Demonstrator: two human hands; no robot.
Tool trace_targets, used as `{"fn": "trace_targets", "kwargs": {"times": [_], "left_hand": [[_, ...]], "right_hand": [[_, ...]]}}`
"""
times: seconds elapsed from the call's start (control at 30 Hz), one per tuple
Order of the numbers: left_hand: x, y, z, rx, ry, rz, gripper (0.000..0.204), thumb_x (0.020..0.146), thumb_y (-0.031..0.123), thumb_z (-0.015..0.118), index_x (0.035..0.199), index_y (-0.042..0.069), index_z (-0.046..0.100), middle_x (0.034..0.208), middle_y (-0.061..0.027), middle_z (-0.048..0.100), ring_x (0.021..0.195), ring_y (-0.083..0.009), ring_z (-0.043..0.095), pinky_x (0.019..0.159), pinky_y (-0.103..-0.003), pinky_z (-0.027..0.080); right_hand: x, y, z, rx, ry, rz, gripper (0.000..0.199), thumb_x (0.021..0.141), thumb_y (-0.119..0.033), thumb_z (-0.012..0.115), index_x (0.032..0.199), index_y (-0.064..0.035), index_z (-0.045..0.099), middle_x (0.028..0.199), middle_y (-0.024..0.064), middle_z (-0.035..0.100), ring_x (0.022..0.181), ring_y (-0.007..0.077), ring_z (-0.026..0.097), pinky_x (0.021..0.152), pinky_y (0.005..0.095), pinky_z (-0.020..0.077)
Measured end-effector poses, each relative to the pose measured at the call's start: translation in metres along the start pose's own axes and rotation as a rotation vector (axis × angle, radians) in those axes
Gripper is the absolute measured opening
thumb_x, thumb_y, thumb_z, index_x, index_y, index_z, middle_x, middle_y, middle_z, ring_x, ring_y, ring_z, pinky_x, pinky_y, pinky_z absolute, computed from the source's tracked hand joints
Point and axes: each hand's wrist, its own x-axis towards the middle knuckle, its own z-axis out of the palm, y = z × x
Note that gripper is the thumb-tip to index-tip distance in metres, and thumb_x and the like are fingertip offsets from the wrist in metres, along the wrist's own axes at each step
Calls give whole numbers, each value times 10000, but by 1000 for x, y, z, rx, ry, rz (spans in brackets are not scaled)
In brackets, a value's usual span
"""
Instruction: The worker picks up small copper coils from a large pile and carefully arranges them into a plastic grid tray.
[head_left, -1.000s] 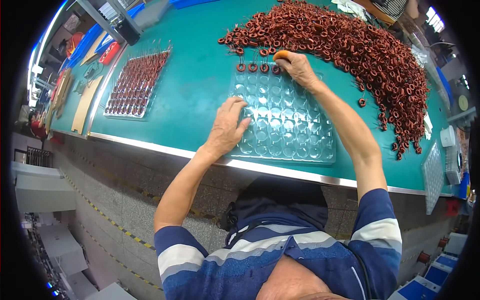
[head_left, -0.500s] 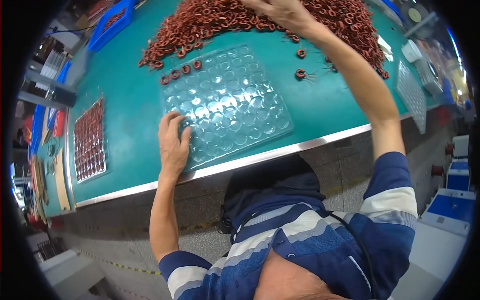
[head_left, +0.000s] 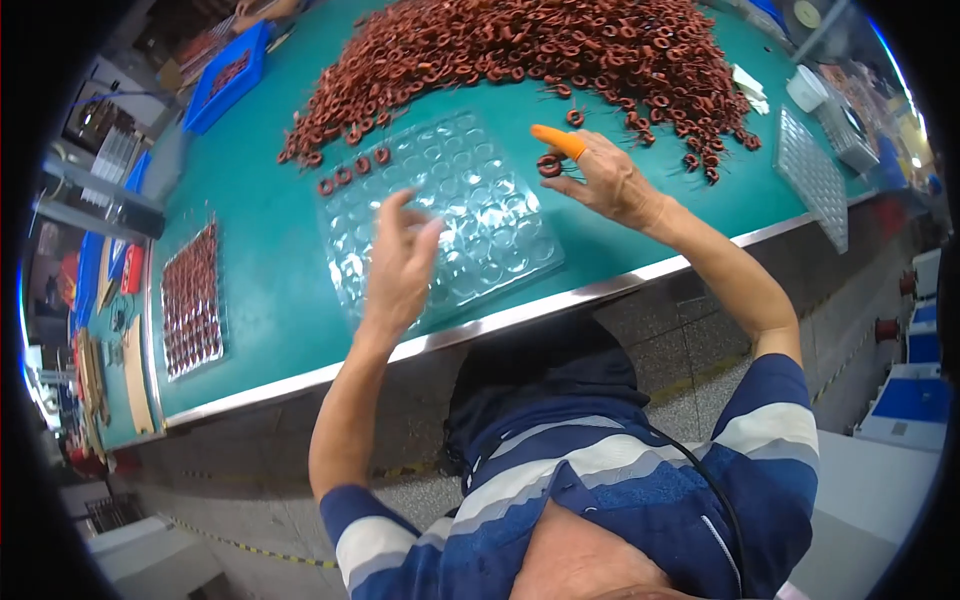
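A clear plastic blister tray (head_left: 480, 190) with rows of round pockets lies on the green table. Three brown wound rings (head_left: 353, 168) sit in its far-left pockets. My left hand (head_left: 398, 262) hovers over the tray's near-left part, fingers spread and holding nothing. My right hand (head_left: 605, 178), with an orange cot on one finger, is raised by the tray's right edge and pinches a brown ring (head_left: 548, 165). A big heap of brown rings (head_left: 540, 50) lies beyond the tray.
A filled tray of brown rings (head_left: 192, 298) rests at the table's left. An empty clear tray (head_left: 812, 172) lies at the right edge. A blue bin (head_left: 228, 78) stands at the far left. The table's metal front edge (head_left: 520, 318) runs just below the tray.
My right hand has pulled back from the heap with a ring toward the tray. My left hand has lifted off the tray's corner and opened. The head view has shifted.
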Motion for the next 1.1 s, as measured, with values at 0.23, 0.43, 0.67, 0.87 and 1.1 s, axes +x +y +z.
{"fn": "trace_targets", "kwargs": {"times": [0.23,0.43,0.67,0.87,1.1], "left_hand": [[27,17,55,-483,-288,91,232,1025,209,423,1052,-9,496,827,-88,610,694,-136,592,630,-263,473],[13,4,39,-595,-270,110,205,1014,194,442,1054,-2,491,872,-121,653,741,-168,634,652,-271,486],[9,6,46,-523,-331,125,200,990,162,505,1124,14,482,937,-96,635,775,-131,594,645,-250,468],[-2,11,45,-293,-181,132,271,967,127,551,1211,40,471,928,-58,606,750,-101,554,633,-238,464],[-10,30,46,82,24,274,284,905,58,601,1186,39,565,860,-155,636,757,-254,635,690,-336,501]], "right_hand": [[25,-57,0,142,146,-157,710,726,-149,770,1357,-56,457,1117,118,574,1056,320,553,944,415,438],[12,-64,15,785,175,361,652,827,-304,742,1356,-47,460,1196,124,526,1105,219,534,929,342,459],[12,-61,25,1136,105,589,268,944,-205,617,1112,2,643,904,33,657,810,93,606,736,237,509],[16,-61,22,1210,38,592,317,916,-293,655,1020,6,672,862,31,671,777,84,593,685,236,486],[19,-70,9,577,157,354,165,865,-133,659,979,-24,706,859,79,657,785,182,616,736,299,475]]}}
